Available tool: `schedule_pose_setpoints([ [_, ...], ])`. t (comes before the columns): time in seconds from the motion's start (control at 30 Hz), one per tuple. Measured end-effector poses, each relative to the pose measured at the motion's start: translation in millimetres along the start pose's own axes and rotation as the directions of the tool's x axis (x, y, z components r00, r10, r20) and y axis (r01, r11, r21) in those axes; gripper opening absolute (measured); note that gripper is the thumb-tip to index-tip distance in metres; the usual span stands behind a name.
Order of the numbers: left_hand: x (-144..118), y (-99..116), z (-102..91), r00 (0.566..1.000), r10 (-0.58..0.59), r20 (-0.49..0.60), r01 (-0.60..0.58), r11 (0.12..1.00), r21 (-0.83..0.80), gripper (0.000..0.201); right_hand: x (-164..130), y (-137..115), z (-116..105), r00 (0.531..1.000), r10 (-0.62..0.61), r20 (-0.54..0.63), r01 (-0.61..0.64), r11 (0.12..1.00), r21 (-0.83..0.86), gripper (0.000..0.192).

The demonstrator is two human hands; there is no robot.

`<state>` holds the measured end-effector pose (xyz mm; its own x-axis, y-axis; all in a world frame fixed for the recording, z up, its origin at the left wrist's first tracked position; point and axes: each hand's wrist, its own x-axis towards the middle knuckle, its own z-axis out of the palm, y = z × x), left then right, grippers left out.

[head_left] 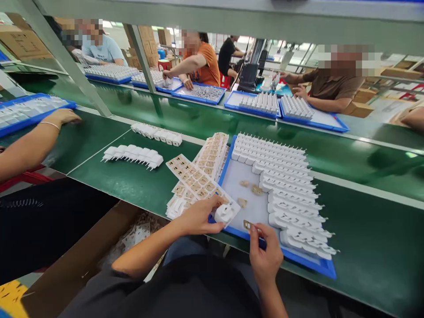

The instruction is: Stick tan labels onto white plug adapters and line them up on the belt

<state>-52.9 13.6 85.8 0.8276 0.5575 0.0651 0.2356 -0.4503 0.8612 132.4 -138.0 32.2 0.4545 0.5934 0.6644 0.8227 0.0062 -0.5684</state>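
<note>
1. Right hand (265, 258), nearest the camera: thumb and forefinger pinched together on a small tan circuit board (247, 225), held just above the near rim of the blue tray (300, 261), a grip that keeps the palm off the board's face.
2. Left hand (198, 216): fingers closed around a white charger housing (225, 213), held at the tray's near left corner, close beside the board in the other hand.
3. Blue tray, on the green table (364, 234): white plug housings (288, 185) stand in tight rows along its far and right sides; the bare floor at left carries three loose tan boards (251, 190), within short reach of both hands.
4. Panels of unseparated tan boards (195, 179) lie fanned against the tray's left edge, on the left hand's side.
5. Two short rows of white housings (134, 155) lie farther left on the table, well apart from the tray.
6. A neighbour's forearm and hand (62, 117) rest on the table at far left; other people sit across the belt behind more blue trays (258, 104).
</note>
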Motion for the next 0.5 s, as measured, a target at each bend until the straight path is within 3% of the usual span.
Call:
schedule_pose_setpoints([
  [0.1, -9, -4, 13.8, 0.985, 0.011, -0.169, -0.081, 0.908, -0.41, 0.043, 2, -3, -4, 0.991, 0.096, 0.089, -0.1, 0.994, 0.043, 0.006],
  [0.23, -13, -2, 32.8, 0.958, -0.107, -0.267, -0.163, 0.565, -0.809, 0.051, 8, -15, -12, 0.972, 0.19, 0.138, -0.224, 0.928, 0.299, 0.006],
  [0.37, -12, 6, 41.9, 0.934, -0.284, -0.217, -0.114, 0.34, -0.933, 0.06, 20, -39, -13, 0.95, 0.102, 0.295, -0.281, 0.692, 0.665, 0.012],
  [0.5, -12, 16, 50.3, 0.94, -0.312, -0.137, -0.065, 0.23, -0.971, 0.057, 26, -56, -4, 0.907, -0.018, 0.421, -0.347, 0.535, 0.771, 0.013],
])
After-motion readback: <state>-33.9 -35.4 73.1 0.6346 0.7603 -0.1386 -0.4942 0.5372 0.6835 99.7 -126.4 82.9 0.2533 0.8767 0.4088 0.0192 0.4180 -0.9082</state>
